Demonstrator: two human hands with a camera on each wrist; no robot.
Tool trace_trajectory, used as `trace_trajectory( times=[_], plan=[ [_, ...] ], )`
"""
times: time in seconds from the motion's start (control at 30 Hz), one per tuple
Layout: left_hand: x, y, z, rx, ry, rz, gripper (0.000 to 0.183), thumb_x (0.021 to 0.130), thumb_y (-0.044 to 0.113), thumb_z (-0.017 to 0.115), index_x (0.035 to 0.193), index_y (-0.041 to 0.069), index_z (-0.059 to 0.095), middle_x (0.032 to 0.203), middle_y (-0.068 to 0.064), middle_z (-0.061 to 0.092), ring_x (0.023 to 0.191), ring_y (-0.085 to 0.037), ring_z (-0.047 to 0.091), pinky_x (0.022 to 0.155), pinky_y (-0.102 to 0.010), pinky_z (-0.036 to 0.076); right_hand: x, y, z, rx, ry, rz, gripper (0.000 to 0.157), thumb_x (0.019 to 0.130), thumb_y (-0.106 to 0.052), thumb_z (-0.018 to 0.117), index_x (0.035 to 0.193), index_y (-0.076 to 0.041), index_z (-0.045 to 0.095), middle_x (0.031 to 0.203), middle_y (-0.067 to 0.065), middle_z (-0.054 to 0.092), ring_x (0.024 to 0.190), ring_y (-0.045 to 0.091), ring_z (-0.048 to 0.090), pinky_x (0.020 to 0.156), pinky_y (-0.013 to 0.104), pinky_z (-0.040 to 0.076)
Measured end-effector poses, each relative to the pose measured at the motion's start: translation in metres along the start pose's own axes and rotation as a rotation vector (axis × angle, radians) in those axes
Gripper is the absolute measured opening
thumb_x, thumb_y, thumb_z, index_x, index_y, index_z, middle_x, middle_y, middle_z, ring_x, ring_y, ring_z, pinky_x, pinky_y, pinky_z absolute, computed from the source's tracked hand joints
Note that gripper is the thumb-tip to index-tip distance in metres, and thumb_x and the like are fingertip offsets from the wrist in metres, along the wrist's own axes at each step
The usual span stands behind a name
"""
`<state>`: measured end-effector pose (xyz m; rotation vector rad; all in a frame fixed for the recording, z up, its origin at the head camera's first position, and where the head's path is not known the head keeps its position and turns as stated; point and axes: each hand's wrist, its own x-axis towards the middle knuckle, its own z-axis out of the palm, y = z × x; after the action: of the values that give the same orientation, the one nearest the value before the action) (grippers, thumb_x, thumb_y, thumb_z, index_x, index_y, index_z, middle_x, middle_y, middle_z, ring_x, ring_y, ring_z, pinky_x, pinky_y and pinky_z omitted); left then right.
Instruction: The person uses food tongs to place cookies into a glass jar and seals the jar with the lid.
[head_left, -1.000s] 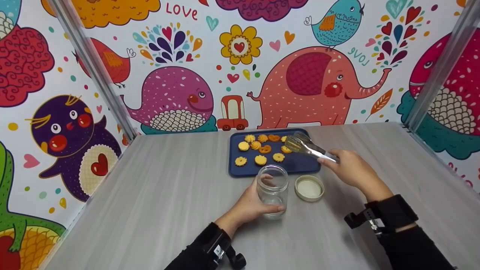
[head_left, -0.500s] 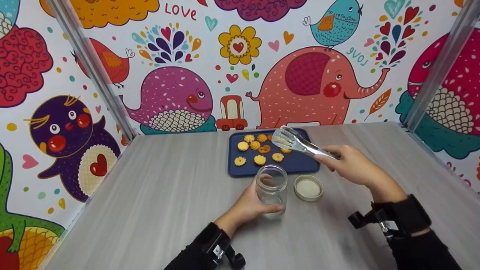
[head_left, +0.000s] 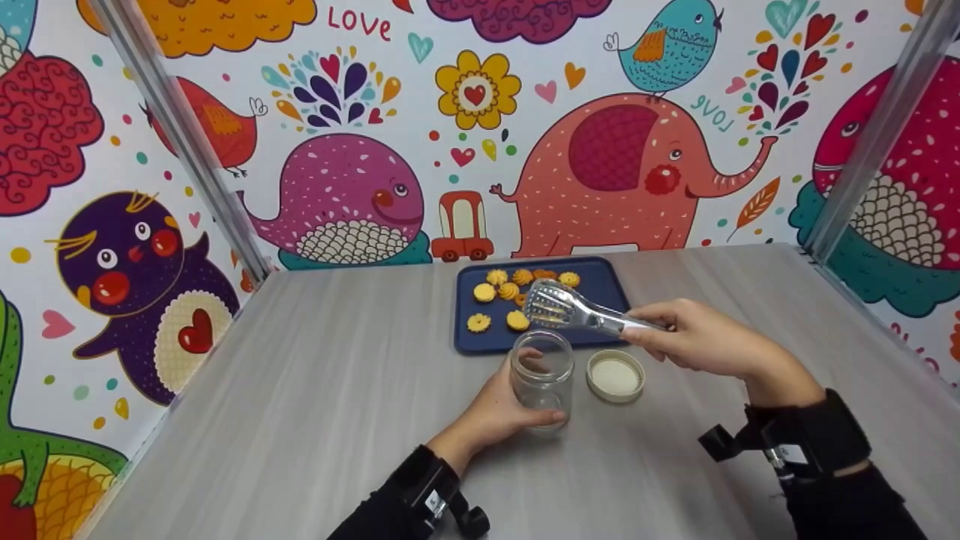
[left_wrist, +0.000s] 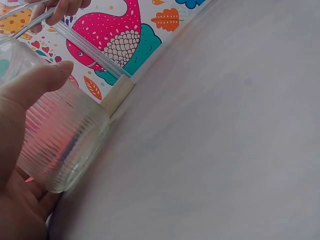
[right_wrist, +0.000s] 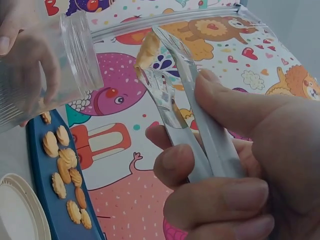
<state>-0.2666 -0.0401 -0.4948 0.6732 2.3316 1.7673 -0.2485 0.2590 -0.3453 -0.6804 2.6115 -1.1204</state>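
My left hand (head_left: 501, 409) grips a clear glass jar (head_left: 544, 382) upright on the table, thumb across its front and fingers behind it. Ribbed glass shows in the left wrist view. Metal food tongs (head_left: 574, 309) are held by my right hand (head_left: 694, 334), their tips just above and behind the jar's mouth. In the right wrist view a golden cookie (right_wrist: 148, 51) is pinched between the tong tips. Behind the jar, a dark blue tray (head_left: 469, 341) carries several cookies and pretzels, partly covered by the tongs. The jar's round lid (head_left: 616, 376) lies beside it.
The grey wood-grain table (head_left: 315, 405) runs back to a wall (head_left: 405, 97) printed with cartoon animals. Metal posts (head_left: 180, 142) stand at the corners. The lid sits close under my right hand, near the tray's front edge.
My right hand has raised the tongs off the tray's right part and brought them left and toward the jar, a cookie in the tips. The left hand and jar stay put.
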Motion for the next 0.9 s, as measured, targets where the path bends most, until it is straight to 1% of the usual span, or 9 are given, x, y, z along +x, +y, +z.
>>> trace_trajectory(
  times=[0.1,0.23,0.37,0.47,0.6,0.67,0.9],
  plan=[
    [0.0002,-0.0006,-0.0001,0.007,0.001,0.0,0.088,0.075,0.02,0.098,0.146,0.01,0.046,0.133,-0.001,0.063,0.125,-0.02,0.06,0.111,-0.046,0.044,-0.0012,-0.0017,0.0008,-0.027,-0.012,-0.01,0.03,0.106,-0.033,0.068,0.125,-0.01,0.075,0.075,0.001,0.055,0.057,0.012,0.046,0.049,0.025,0.036],
    [0.0003,-0.0008,-0.0001,-0.007,0.001,-0.003,0.087,0.075,0.018,0.097,0.145,0.011,0.047,0.132,-0.001,0.063,0.125,-0.02,0.06,0.111,-0.046,0.044,-0.0021,-0.002,0.0018,-0.058,-0.021,-0.029,0.03,0.104,-0.033,0.071,0.123,-0.011,0.076,0.076,0.0,0.057,0.063,0.015,0.05,0.052,0.026,0.038],
    [0.0002,0.0002,0.0,-0.031,-0.001,-0.034,0.087,0.075,0.018,0.097,0.147,0.015,0.047,0.133,-0.002,0.063,0.126,-0.02,0.06,0.113,-0.046,0.044,-0.0006,0.0003,0.004,-0.087,-0.016,-0.051,0.029,0.101,-0.031,0.075,0.121,-0.01,0.077,0.077,-0.001,0.06,0.068,0.016,0.055,0.057,0.027,0.045],
    [-0.0004,0.0017,0.0003,-0.038,-0.003,-0.054,0.094,0.075,0.019,0.098,0.153,0.02,0.044,0.138,-0.003,0.063,0.13,-0.021,0.059,0.116,-0.048,0.042,0.0009,0.0021,0.0057,-0.103,-0.002,-0.059,0.032,0.099,-0.03,0.078,0.122,-0.008,0.078,0.083,-0.001,0.064,0.07,0.016,0.057,0.059,0.027,0.048],
    [-0.0009,0.0019,0.0004,-0.042,-0.004,-0.054,0.105,0.075,0.019,0.098,0.161,0.022,0.037,0.147,-0.005,0.061,0.137,-0.023,0.056,0.12,-0.05,0.039,0.002,0.0026,0.0072,-0.107,0.003,-0.057,0.036,0.098,-0.031,0.079,0.124,-0.005,0.077,0.09,0.0,0.068,0.07,0.017,0.056,0.058,0.027,0.047],
    [-0.0009,0.0019,0.0002,-0.049,-0.004,-0.047,0.107,0.075,0.019,0.098,0.162,0.022,0.036,0.149,-0.005,0.06,0.139,-0.023,0.055,0.121,-0.049,0.038,0.002,0.0021,0.0076,-0.102,-0.002,-0.055,0.036,0.098,-0.03,0.079,0.124,-0.005,0.077,0.091,0.0,0.069,0.07,0.017,0.056,0.058,0.027,0.046],
    [-0.0004,0.0011,-0.0002,-0.055,-0.002,-0.027,0.106,0.074,0.018,0.098,0.161,0.022,0.037,0.146,0.002,0.061,0.137,-0.02,0.056,0.12,-0.047,0.038,0.0012,-0.0005,0.008,-0.094,-0.011,-0.055,0.036,0.098,-0.03,0.08,0.125,-0.006,0.077,0.093,0.0,0.069,0.071,0.017,0.056,0.058,0.027,0.044]
  ],
)
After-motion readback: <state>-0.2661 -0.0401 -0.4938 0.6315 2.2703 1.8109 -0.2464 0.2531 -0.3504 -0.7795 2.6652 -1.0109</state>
